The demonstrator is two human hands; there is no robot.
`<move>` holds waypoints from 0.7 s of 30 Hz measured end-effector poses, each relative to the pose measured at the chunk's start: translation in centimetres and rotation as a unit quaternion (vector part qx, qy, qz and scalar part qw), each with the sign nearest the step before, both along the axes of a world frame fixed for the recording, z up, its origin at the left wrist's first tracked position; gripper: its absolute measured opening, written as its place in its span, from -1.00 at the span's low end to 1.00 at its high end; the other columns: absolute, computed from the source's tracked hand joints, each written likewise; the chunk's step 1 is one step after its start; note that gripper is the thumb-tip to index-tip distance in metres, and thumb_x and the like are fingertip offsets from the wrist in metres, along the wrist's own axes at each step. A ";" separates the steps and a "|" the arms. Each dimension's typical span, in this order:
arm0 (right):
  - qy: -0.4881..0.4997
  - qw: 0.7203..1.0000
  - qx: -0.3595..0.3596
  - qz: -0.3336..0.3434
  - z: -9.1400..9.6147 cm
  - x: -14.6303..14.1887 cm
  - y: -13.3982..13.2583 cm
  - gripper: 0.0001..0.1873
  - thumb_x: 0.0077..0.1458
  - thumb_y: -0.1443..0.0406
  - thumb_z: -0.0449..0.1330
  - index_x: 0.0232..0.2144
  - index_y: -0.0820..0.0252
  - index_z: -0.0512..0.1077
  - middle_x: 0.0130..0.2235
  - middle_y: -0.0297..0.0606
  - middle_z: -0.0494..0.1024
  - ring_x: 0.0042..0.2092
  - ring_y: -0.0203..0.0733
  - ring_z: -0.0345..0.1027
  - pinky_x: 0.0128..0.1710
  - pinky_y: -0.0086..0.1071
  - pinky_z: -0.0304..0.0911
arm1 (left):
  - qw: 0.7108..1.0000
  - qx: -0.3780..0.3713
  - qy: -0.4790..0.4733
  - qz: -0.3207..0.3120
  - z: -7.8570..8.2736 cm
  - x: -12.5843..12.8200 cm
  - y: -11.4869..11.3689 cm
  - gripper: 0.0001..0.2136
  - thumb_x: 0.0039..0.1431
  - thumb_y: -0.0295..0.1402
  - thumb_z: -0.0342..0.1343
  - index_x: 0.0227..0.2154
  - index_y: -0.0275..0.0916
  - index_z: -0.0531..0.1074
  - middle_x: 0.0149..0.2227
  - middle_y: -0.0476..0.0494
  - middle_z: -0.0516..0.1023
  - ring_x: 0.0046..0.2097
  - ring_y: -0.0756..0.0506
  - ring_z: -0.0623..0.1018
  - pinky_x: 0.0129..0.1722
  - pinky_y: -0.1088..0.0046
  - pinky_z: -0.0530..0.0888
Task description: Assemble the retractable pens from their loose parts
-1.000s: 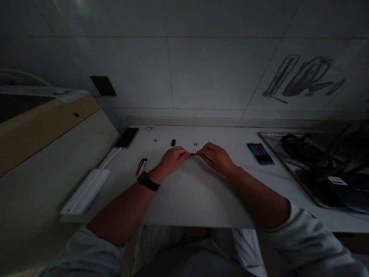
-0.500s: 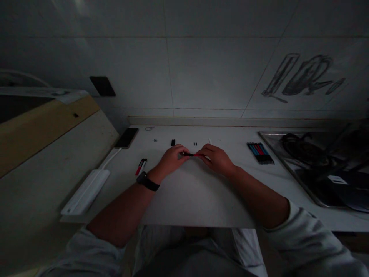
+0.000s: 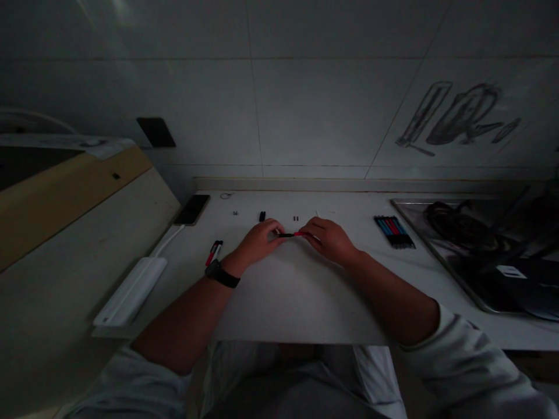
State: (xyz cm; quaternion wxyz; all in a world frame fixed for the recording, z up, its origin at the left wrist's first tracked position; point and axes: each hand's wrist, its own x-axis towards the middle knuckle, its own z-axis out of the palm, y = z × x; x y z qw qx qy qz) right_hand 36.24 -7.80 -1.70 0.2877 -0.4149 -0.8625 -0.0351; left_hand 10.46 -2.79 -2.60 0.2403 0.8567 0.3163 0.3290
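Observation:
Between my two hands, just above the white counter, lies a black and red pen [image 3: 287, 235], held roughly level. My left hand [image 3: 261, 241] pinches its black end. At the red end, the fingers of my right hand [image 3: 327, 237] are closed on it; their grip hides part of the barrel. Beyond my hands sit black pen parts [image 3: 262, 216], a pair of small dark pieces [image 3: 296, 218] and some small metal bits [image 3: 235, 213]. Left of my left wrist lie red, white and black pen pieces [image 3: 213, 253]. A row of blue, red and black pens [image 3: 394, 231] rests to the right.
A phone [image 3: 193, 209] with a white cable to a white power strip [image 3: 131, 291] is on the left, beside a slanted panel [image 3: 100, 227]. A metal-rimmed sink or tray [image 3: 441, 259] holding dark items is at right. The tiled wall [image 3: 314, 110] rises behind.
Both hands stay nearly in place on the pen. More of its black section shows between my fingers, and the view has shifted very slightly.

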 end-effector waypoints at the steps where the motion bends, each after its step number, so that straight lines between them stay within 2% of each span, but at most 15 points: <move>1: 0.003 1.000 -0.002 -0.001 0.0 0.0 0.0 -0.75 0.41 0.25 0.12 -0.06 0.16 0.59 -0.16 -0.12 0.59 -0.18 -0.12 0.46 -0.17 -0.30 0.32 | 1.000 0.000 -0.004 0.005 0.0 0.0 0.0 -0.92 0.24 -0.39 0.26 -0.24 -0.21 0.49 -0.22 -0.09 0.56 -0.16 -0.10 0.54 -0.10 0.32 0.46; 6: 0.009 1.000 -0.002 -0.003 0.1 0.1 0.0 -0.75 0.41 0.24 0.13 -0.07 0.16 0.59 -0.15 -0.11 0.58 -0.16 -0.12 0.47 -0.16 -0.30 0.33 | 1.000 -0.006 -0.008 0.007 0.2 0.1 -0.1 -0.95 0.26 -0.37 0.24 -0.29 -0.21 0.50 -0.25 -0.08 0.56 -0.17 -0.10 0.55 -0.10 0.32 0.45; 14: 0.007 1.000 -0.002 0.011 0.3 -0.2 -0.2 -0.74 0.41 0.25 0.12 -0.05 0.14 0.60 -0.16 -0.11 0.58 -0.16 -0.12 0.47 -0.15 -0.30 0.34 | 1.000 0.008 -0.009 -0.022 0.1 0.2 -0.1 -0.87 0.35 -0.34 0.16 -0.32 -0.20 0.55 -0.25 -0.10 0.57 -0.15 -0.11 0.56 -0.07 0.31 0.47; 18: -0.004 0.999 -0.040 0.005 -0.2 -0.3 -0.1 -0.72 0.42 0.25 0.10 -0.03 0.12 0.60 -0.14 -0.12 0.59 -0.16 -0.12 0.49 -0.15 -0.31 0.35 | 0.999 0.033 -0.015 -0.017 -0.2 0.1 0.1 -0.95 0.29 -0.36 0.25 -0.29 -0.19 0.55 -0.24 -0.09 0.57 -0.14 -0.11 0.57 -0.08 0.31 0.48; 21: 0.010 0.998 -0.064 -0.006 -0.7 -0.4 0.0 -0.70 0.43 0.26 0.07 0.02 0.12 0.57 -0.11 -0.12 0.61 -0.13 -0.12 0.51 -0.11 -0.30 0.36 | 0.998 0.051 -0.024 -0.001 -0.3 0.1 0.2 -0.95 0.25 -0.36 0.29 -0.29 -0.20 0.55 -0.23 -0.10 0.57 -0.13 -0.12 0.56 -0.07 0.30 0.48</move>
